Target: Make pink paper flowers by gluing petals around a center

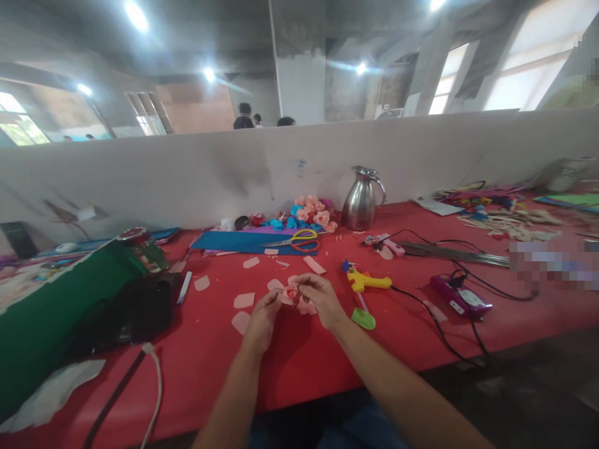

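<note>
Between my two hands is a small pink paper flower (291,292) with a curled centre and open outer petals. My left hand (262,315) pinches its left edge. On the other side, the fingers of my right hand (322,300) are closed on the flower's right edge, with a pink petal showing below them. Loose pink petal pieces (244,300) lie on the table to the left and just beyond my hands. To the right of my right hand, a yellow glue gun (369,280) rests with its nozzle near a green scoop-shaped piece (364,318).
Scissors (299,241) lie on blue sheets (234,242) at the back. Beyond stand finished pink and blue flowers (314,212) and a steel jug (362,198). A purple power strip (461,297) with black cords is on the right. A green board (70,299) borders the left.
</note>
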